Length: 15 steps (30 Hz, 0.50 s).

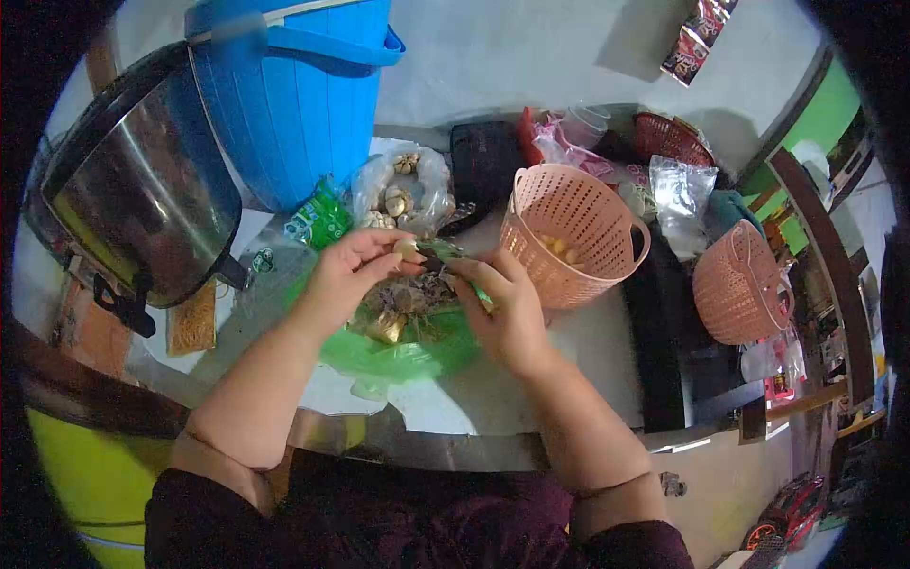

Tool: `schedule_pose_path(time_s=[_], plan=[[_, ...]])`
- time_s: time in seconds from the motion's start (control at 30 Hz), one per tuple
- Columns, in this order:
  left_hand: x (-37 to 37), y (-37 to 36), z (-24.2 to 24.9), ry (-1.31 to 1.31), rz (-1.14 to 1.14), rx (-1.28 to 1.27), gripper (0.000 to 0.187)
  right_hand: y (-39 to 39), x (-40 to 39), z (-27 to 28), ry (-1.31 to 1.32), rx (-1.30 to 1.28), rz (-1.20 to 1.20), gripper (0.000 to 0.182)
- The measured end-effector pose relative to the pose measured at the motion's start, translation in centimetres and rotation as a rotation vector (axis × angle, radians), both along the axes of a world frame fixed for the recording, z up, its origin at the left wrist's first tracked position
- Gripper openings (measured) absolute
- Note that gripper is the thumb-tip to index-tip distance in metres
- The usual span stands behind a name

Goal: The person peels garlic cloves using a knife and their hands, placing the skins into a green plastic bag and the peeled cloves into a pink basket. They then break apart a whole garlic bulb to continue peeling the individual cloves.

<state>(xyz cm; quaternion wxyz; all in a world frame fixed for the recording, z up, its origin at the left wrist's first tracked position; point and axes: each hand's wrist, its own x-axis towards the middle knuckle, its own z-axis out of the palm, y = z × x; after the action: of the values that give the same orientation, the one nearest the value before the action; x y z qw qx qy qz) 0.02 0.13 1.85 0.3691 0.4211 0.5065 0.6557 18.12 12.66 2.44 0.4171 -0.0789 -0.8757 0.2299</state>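
My left hand pinches a pale garlic clove between its thumb and fingers. Closed around a small knife, my right hand brings the dark blade up close to the clove; part of the green handle shows by the palm. Both hands are above an open green plastic bag, which holds garlic skins and scraps. To the right stands a pink perforated basket with several peeled cloves at its bottom. Behind my hands, a clear plastic bag contains whole garlic bulbs.
A tall blue bucket and a large dark, shiny container stand at the left. A green packet lies beside the bucket. A second pink basket sits at the right, past a silvery plastic bag.
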Motion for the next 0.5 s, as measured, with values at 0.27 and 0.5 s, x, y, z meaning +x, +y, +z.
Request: schedule_pose_path(time_s=[0.27, 0.5], plan=[[1.5, -0.3, -0.9, 0.254, -0.063, 0.016, 0.024, -1.1, -0.1, -0.3, -0.014, -0.158, 0.120, 0.031], [1.3, -0.2, -0.7, 0.451, 0.131, 0.136, 0.020, -0.6, -0.1, -0.9, -0.047, -0.066, 0.100, 0.031]])
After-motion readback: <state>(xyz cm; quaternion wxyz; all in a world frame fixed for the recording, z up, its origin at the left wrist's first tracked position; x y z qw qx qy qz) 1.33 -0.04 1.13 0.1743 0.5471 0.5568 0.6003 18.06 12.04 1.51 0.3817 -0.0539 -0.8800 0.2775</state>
